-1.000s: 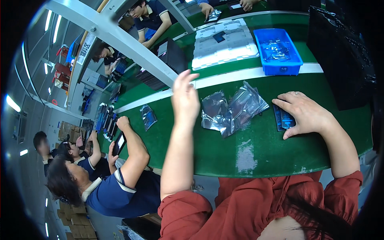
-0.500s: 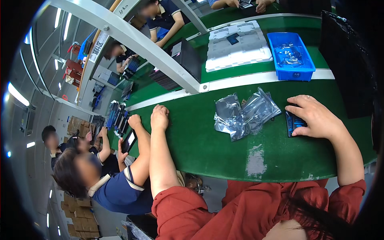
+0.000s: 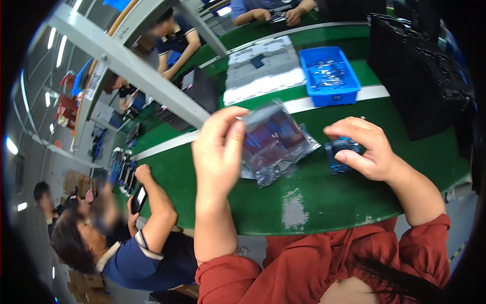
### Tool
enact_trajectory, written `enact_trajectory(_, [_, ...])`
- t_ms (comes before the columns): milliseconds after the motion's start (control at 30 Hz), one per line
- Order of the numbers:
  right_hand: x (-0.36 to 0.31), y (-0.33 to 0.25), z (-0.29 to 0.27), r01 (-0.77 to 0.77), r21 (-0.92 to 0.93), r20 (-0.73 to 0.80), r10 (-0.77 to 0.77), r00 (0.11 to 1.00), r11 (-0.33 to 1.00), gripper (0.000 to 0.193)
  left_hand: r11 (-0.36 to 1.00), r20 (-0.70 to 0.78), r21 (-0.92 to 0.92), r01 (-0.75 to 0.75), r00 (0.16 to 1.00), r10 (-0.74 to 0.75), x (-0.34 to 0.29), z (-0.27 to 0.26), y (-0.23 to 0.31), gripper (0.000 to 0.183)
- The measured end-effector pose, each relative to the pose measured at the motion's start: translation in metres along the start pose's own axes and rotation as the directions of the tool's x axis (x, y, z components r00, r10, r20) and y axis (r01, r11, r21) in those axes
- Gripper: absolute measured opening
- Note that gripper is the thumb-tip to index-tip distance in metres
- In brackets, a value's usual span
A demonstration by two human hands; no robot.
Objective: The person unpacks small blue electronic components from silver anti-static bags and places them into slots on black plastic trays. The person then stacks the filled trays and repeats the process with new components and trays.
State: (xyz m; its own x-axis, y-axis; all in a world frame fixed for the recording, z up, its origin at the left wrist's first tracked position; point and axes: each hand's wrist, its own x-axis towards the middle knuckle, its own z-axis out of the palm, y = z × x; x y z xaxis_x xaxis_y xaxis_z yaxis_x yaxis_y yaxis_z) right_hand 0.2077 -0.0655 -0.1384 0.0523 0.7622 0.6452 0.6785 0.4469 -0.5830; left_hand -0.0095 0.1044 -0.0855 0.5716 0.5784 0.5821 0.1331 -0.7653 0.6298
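My left hand is raised above the green table with thumb and fingers pinching the edge of a silvery, see-through anti-static bag. The bag is tilted and slightly blurred, with a dark sheen; whether anything lies inside I cannot tell. Under it, more crumpled anti-static bags lie on the table. To the right, my right hand is curled around a small flat dark piece with blue markings, thumb on the near side and fingers over the far side. Part of this piece is hidden by the fingers.
Beyond the bags stand a blue bin holding clear packets and a white foam tray with a small dark piece on it. Black bulky sheeting rises at right. A metal post slants on the left; a co-worker sits close by there.
My left hand has come from the table's left side to the bags and lifted one. My right hand has stayed by the small dark piece, its fingers more curled around it. The view has shifted.
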Motion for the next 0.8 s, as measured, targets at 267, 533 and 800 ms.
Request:
enact_trajectory(267, [-0.007,0.005,0.008,-0.451,0.361,0.044,0.469,0.882,0.816,0.014,0.998,0.219,0.056,-0.03,0.976,0.017,-0.019,0.073,0.025,0.01])
enact_trajectory(533, [-0.01,0.0,0.019,-0.499,0.262,0.208,0.457,0.865,0.826,0.018,0.999,0.331,-0.039,0.017,0.943,-0.003,-0.036,0.083,0.02,0.011])
enact_trajectory(800, [-0.008,-0.015,0.012,-0.135,-0.225,0.269,0.195,0.943,0.965,0.016,0.981,0.436,-0.012,-0.195,0.882,0.181,-0.047,0.088,0.012,0.013])
